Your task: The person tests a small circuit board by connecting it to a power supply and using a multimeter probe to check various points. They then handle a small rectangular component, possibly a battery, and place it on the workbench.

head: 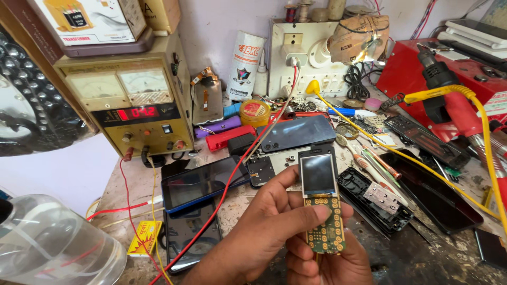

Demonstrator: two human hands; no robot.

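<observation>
Nearest object: clear plastic container [50, 243], lying at the lower left edge of the workbench [127, 184], partly cut off by the view.
Held item: bare phone circuit board [322, 208] with small screen above and gold keypad contacts below, raised upright over the bench in front of the camera.
Left hand [264, 227]: fingers are closed around the board's left side, thumb laid across the keypad contacts.
Right hand [330, 264]: the board's lower end is cradled from beneath, fingers curled shut on it; only part of the hand is seen.
Progress: the board is already out of its housing, and an empty black phone frame [377, 203] is left on the bench just right of the hands. No tool is being applied; by appearance the work is judged to be at an inspection stage, with reassembly not yet done.
Behind the hands: a blue-edged smartphone [203, 182], a dark phone back cover [298, 132], and a second stripped board [274, 166] are laid flat.
Instruments: bench power supply [132, 105] with lit red digits is set at upper left; a red wire [222, 198] is run across the bench.
Right side: red hot-air tool [449, 100] with yellow cable [486, 142] is rested well apart.
</observation>
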